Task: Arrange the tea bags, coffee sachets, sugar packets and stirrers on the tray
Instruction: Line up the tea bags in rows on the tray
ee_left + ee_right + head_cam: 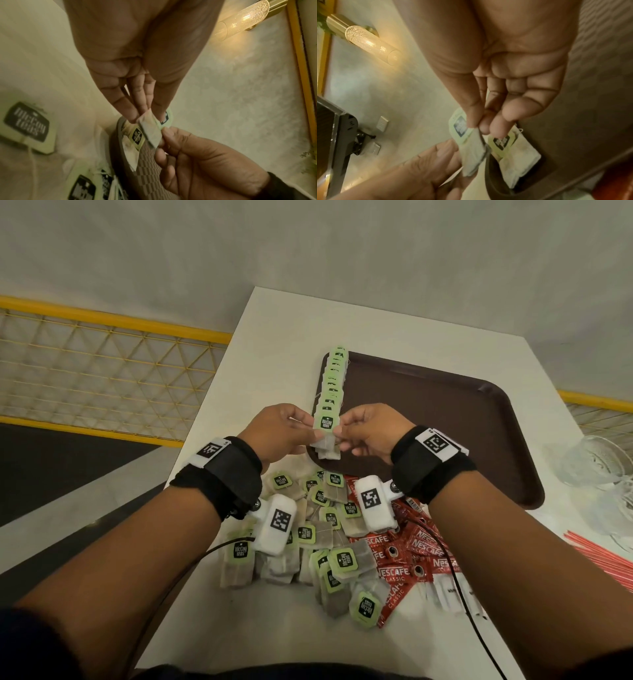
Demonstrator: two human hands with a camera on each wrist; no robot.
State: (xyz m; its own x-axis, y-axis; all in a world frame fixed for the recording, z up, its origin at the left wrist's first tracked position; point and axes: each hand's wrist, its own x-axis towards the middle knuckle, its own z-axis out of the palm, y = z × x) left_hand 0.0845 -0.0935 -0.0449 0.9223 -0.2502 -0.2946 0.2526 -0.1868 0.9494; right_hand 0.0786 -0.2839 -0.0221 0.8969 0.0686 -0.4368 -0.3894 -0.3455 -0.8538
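Together both hands, left hand and right hand, pinching one tea bag above brown tray corner

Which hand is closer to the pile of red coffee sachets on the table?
Right. The right hand is above the tray's near left corner, with the red coffee sachets lying nearer the person below its wrist. The left hand is further left, over the table edge.

The head view was dim and evenly lit, bending at its edges. Both wrist views were warm-tinted and soft, lit by a glowing wall lamp that flared; the nearby tea-bag tags were blurred.
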